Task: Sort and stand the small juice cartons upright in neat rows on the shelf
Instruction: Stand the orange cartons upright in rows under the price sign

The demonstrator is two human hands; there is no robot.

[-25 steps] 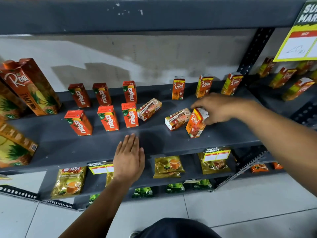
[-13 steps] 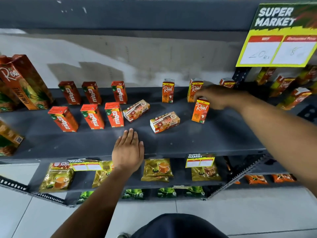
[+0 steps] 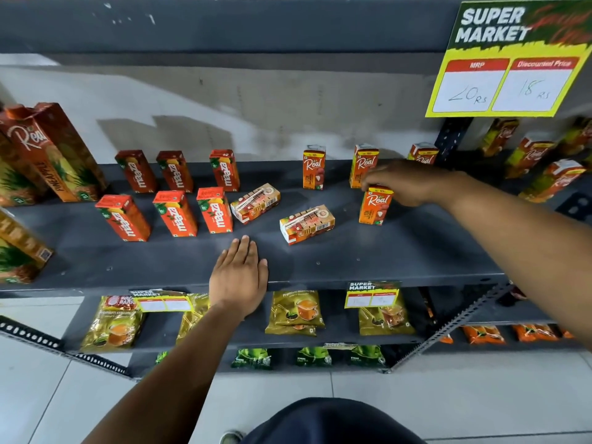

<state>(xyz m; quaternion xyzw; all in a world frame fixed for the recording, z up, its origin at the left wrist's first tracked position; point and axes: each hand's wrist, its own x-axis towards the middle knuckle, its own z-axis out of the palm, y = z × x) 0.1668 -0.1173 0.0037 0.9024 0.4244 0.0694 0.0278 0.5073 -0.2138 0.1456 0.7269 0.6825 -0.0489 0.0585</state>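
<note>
On the grey shelf [image 3: 400,251] my right hand [image 3: 403,182] grips the top of a small orange Real carton [image 3: 373,208], which stands upright in front of the back row. Behind it stand three more Real cartons [image 3: 314,168], one partly hidden by my hand. Two small cartons lie on their sides: one [image 3: 255,202] next to the Maaza rows, one [image 3: 307,224] mid-shelf. Several red Maaza cartons [image 3: 175,213] stand in two rows on the left. My left hand [image 3: 238,277] rests flat on the shelf's front edge, fingers together, holding nothing.
Tall Real pineapple cartons [image 3: 54,152] stand and lie at the far left. A yellow price sign [image 3: 509,59] hangs at the upper right. More cartons [image 3: 544,177] crowd the neighbouring shelf on the right. Tea packets [image 3: 294,310] fill the lower shelf.
My right hand has carried the Real carton from the shelf's front back and right, and it now stands upright in front of the back row. My left hand has stayed put.
</note>
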